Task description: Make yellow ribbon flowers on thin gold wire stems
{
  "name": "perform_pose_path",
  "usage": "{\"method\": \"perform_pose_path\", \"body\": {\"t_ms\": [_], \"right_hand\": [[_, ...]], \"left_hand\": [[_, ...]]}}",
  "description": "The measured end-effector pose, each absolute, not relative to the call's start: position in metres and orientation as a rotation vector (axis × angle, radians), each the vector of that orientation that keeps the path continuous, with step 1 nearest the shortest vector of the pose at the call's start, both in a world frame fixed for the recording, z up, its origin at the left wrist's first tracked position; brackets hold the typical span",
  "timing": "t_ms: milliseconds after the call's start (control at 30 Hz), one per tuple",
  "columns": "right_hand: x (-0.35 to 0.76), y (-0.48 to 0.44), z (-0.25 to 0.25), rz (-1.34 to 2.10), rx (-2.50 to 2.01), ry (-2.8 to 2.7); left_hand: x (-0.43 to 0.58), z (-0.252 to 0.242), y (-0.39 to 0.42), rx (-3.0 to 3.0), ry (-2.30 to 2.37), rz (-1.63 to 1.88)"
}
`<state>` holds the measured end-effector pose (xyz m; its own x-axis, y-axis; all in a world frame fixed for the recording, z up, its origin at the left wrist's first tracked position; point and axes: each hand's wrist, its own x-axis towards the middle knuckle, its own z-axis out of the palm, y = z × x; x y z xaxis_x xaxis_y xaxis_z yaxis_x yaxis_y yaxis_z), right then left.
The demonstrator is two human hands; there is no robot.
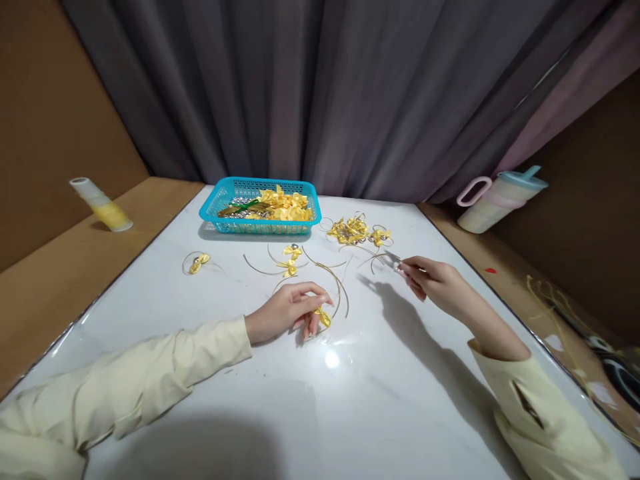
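1. Nearest my camera I see the two cream sleeves, one coming in from each lower corner across the white table.
2. My left hand lies palm down on the table. Its fingers curl loosely, and the fingertips press on a yellow ribbon bow tied to a thin gold cord that arcs away just beyond the hand.
3. My right hand hovers a little above the table, well apart from the left. Thumb and forefinger are pinched narrow on a small shiny piece; it is too small for me to say what it is, possibly a little bell or a clip.
4. Between the hands and farther back lies a second bow with loose gold cords curving on either side of it.
5. Off to the left, alone, sits a single bow on a small cord loop.
6. Beyond the right hand is a heap of finished bows with their cord loops tangled together.
7. Behind those stands a turquoise basket, holding many yellow bows along with something green and silvery.
8. On the brown ledge at far left lies a tilted white and yellow tube; on the right ledge stands a pale lidded jug with a pink handle.
9. A dark grey curtain closes off the back.
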<state>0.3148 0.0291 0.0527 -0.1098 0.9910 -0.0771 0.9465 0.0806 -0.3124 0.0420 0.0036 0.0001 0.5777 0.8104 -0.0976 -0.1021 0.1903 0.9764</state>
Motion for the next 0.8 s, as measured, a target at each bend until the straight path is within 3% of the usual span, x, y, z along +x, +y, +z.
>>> {"method": "perform_pose_path", "body": {"t_ms": [100, 167, 800], "right_hand": [[0.299, 0.01, 0.067, 1.281, -1.616, -2.018], [0.285, -0.001, 0.07, 1.532, -1.469, -2.034], [0.253, -0.012, 0.042, 1.339, -1.537, -2.047]], "left_hand": [[0.043, 0.001, 0.004, 1.23, 0.735, 0.744], [0.044, 0.001, 0.004, 1.228, 0.747, 0.753], [0.044, -0.001, 0.006, 1.227, 0.756, 0.746]]}}
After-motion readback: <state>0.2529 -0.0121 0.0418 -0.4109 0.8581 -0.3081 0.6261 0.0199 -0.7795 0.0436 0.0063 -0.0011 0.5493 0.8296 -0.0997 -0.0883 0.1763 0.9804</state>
